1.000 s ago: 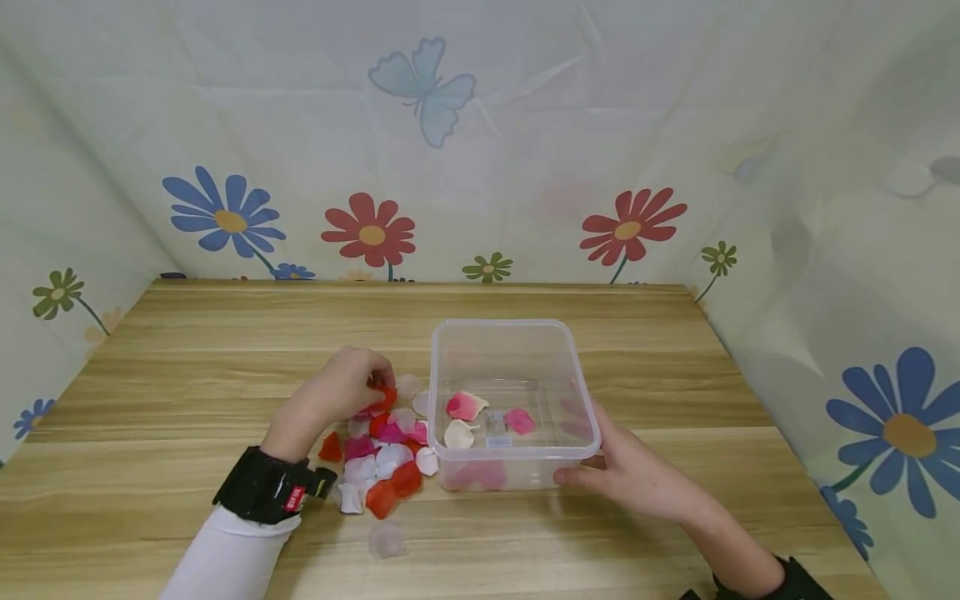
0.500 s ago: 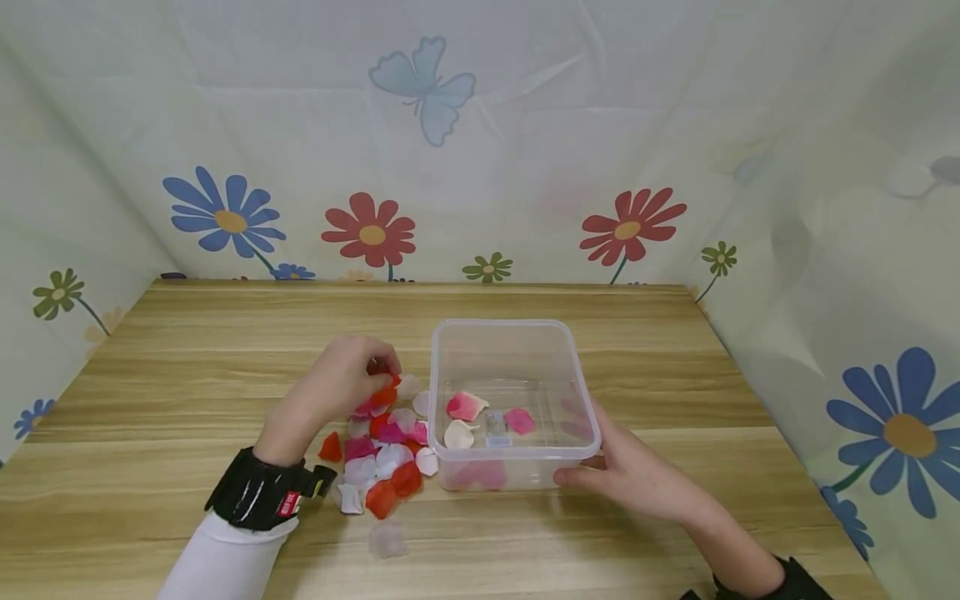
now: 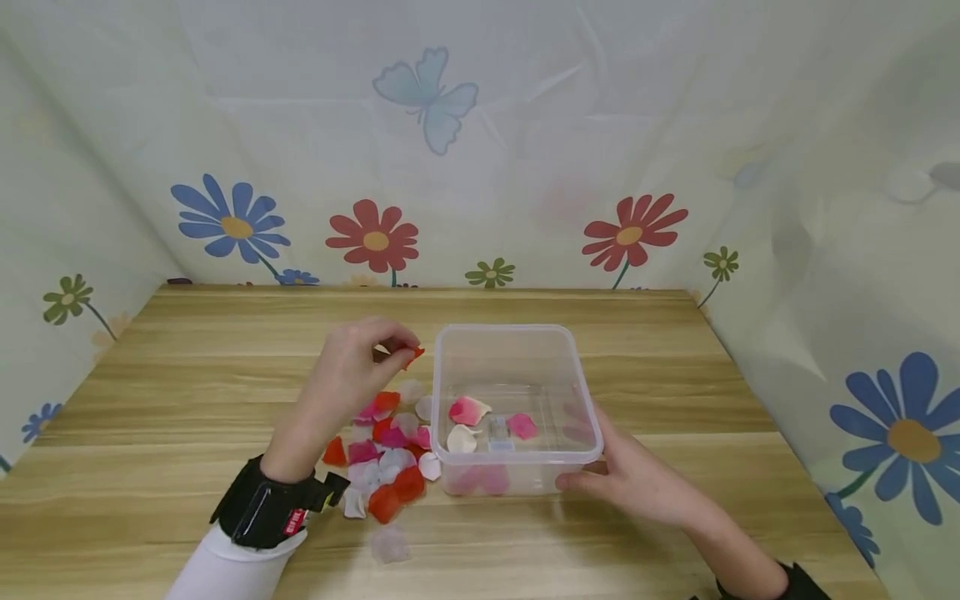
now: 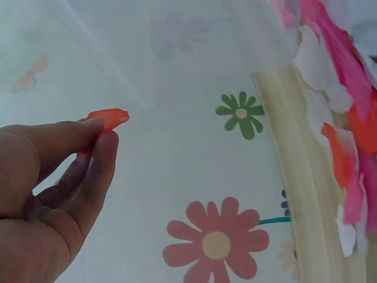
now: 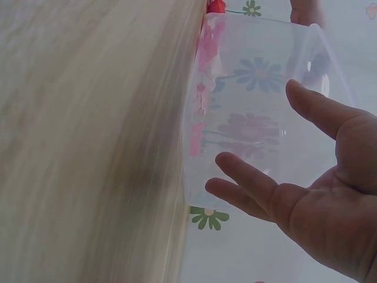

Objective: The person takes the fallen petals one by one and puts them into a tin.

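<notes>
L hand (image 3: 352, 358) pinches a red petal (image 4: 115, 119) betw. thumb & fingers, raised over the table (image 3: 675, 367) by the clear box (image 3: 517, 457), near its far L corner. R hand (image 3: 637, 479) lies w/ fingers spread against box's R side, not clamped; hands well apart. Box sits in from table's far edge, w/ petals (image 3: 469, 410) inside. Loose petal pile (image 3: 392, 460) adj. to box's L side.

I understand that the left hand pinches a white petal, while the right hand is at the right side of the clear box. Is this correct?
The left hand pinches a red-orange petal, not a white one, as the left wrist view shows. The right hand is indeed at the right side of the clear box.
</notes>
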The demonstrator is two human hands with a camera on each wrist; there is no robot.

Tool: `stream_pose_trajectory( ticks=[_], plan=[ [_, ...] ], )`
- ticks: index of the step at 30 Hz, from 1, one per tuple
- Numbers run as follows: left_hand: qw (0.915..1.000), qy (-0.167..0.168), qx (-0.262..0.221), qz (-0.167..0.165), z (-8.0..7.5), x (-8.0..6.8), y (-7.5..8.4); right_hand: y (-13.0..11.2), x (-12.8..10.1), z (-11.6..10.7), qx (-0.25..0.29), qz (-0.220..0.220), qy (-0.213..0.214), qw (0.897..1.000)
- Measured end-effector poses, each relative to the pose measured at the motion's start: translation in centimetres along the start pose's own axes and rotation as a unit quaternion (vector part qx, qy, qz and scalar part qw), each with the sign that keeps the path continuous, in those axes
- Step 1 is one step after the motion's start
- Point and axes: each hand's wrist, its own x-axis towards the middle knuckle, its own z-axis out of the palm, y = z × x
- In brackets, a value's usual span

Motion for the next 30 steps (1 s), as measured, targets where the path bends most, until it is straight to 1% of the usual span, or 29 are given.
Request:
stream_pose_trajectory(
  ticks=[3,5,12,15,20,30],
  plan=[
    [0.9994,0.017,-0.011,0.029,0.1,0.0,0.6,0.1,0.0,0.1,-0.002,-0.003,0.000,1.000],
    [0.9989,0.020,-0.017,0.039,0.2,0.0,1.0,0.1,0.0,0.1,-0.003,-0.006,0.000,1.000],
    [0.9981,0.014,-0.035,0.049,0.7,0.1,1.8,0.3,0.0,0.3,0.002,-0.006,-0.002,1.000],
    [0.9976,0.011,-0.042,0.055,0.8,0.0,2.1,0.4,0.1,0.4,-0.008,-0.003,-0.001,1.000],
    [0.9964,-0.003,-0.053,0.065,1.1,0.2,2.6,0.5,0.3,0.5,-0.028,-0.001,0.004,1.000],
    [0.9927,-0.045,-0.066,0.090,1.9,0.3,3.8,0.3,0.6,0.7,-0.038,0.001,0.004,0.999]
  ],
)
